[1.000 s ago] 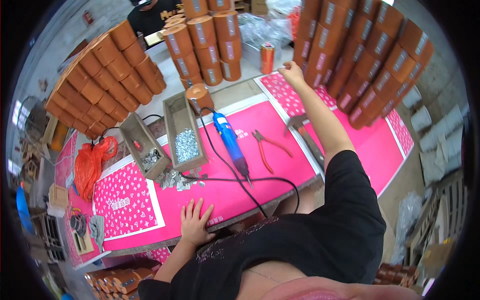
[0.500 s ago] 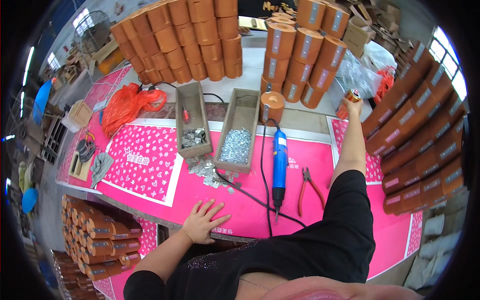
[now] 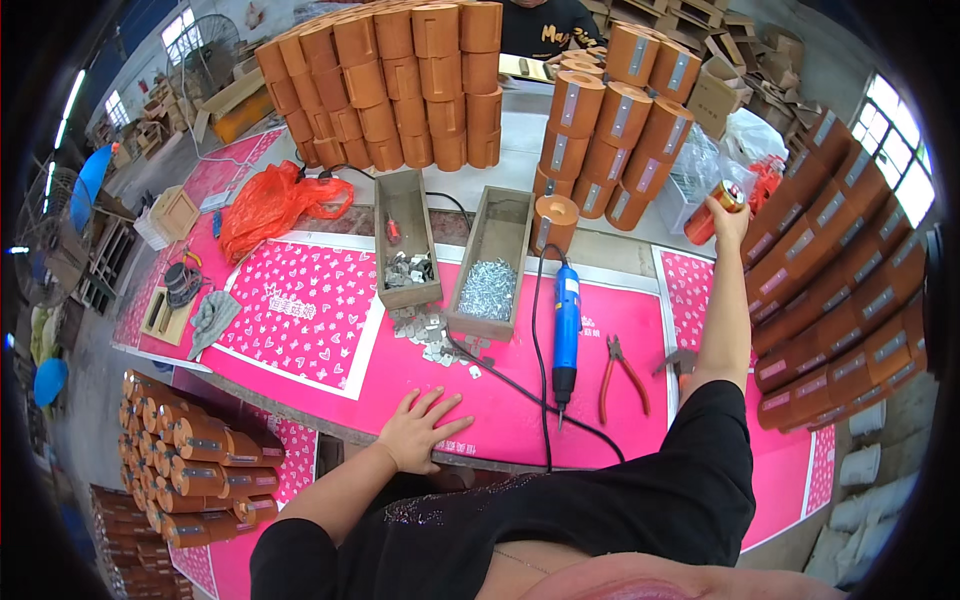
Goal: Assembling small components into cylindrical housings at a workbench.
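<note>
My right hand (image 3: 728,214) reaches far out to the right and grips an orange drink can (image 3: 712,209) lifted off the table. My left hand (image 3: 423,428) lies flat with fingers spread on the pink table cover (image 3: 420,375) near the front edge. Between the hands lie a blue electric screwdriver (image 3: 566,325) with a black cord and red-handled pliers (image 3: 616,370). Two wooden trays stand further back: one with screws (image 3: 488,270), one with metal plates (image 3: 407,250).
Stacks of orange wooden cylinders rise at the back (image 3: 390,85), at the back middle (image 3: 610,100), along the right (image 3: 840,280) and low on the left (image 3: 190,465). An orange plastic bag (image 3: 270,205) lies at the left. Another person's dark shirt (image 3: 545,25) shows at the top.
The view has swung left and downward. My right hand has closed on the can and lifted it. My left hand stays flat on the pink cover.
</note>
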`<state>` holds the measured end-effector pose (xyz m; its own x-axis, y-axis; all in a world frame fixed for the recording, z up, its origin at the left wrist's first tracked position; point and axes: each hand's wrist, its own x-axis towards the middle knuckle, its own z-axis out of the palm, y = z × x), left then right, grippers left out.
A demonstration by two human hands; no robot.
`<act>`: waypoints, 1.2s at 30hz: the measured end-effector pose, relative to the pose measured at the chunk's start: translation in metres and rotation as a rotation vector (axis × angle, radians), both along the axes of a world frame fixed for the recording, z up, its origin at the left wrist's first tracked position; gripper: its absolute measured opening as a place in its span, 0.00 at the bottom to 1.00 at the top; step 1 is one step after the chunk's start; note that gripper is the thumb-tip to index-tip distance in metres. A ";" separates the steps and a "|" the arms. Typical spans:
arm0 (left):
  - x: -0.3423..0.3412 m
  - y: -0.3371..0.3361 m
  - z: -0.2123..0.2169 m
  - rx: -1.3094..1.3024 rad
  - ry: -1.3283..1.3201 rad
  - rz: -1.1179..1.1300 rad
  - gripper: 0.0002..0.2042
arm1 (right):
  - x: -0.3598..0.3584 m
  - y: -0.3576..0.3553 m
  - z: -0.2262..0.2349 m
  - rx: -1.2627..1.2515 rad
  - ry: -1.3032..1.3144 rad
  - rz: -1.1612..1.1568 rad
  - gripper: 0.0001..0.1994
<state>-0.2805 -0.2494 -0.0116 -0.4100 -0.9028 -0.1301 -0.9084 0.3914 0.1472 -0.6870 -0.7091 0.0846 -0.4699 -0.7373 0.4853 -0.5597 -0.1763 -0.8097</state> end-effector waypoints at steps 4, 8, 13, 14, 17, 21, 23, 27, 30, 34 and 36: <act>-0.001 0.001 -0.001 -0.060 0.024 -0.024 0.46 | 0.019 0.071 0.057 -0.250 0.108 0.278 0.27; -0.003 0.010 0.003 -0.075 0.028 -0.013 0.48 | 0.057 0.181 0.107 -0.165 0.028 0.582 0.22; -0.005 0.016 -0.004 -0.102 0.045 -0.008 0.46 | 0.095 0.296 0.125 -0.126 0.129 0.788 0.26; -0.004 0.016 -0.006 -0.134 0.061 0.001 0.46 | 0.102 0.317 0.126 -0.112 0.125 0.847 0.28; -0.003 0.016 -0.011 -0.151 0.083 -0.013 0.45 | 0.124 0.377 0.130 -0.097 0.125 0.963 0.34; 0.000 0.021 -0.017 -0.190 0.128 0.010 0.44 | 0.153 0.432 0.135 -0.155 0.134 1.160 0.34; -0.004 0.029 -0.018 -0.202 0.144 0.083 0.40 | 0.160 0.443 0.134 -0.235 0.213 1.219 0.35; -0.012 0.061 -0.024 -0.210 0.275 0.189 0.34 | 0.172 0.464 0.141 -0.302 0.340 1.297 0.35; -0.004 0.082 -0.057 -0.353 0.456 0.098 0.32 | 0.183 0.475 0.150 -0.375 0.363 1.327 0.35; -0.009 0.117 -0.040 -0.470 0.549 0.204 0.26 | 0.185 0.480 0.155 -0.416 0.328 1.407 0.41; -0.001 0.128 -0.050 -0.513 0.547 0.253 0.24 | 0.189 0.487 0.159 -0.387 0.237 1.415 0.32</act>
<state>-0.2819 -0.1218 -0.0618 -0.0696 -0.8699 0.4883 -0.8296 0.3223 0.4560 -0.4975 -0.2222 0.2433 0.6255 -0.3143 0.7141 0.1472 -0.8513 -0.5036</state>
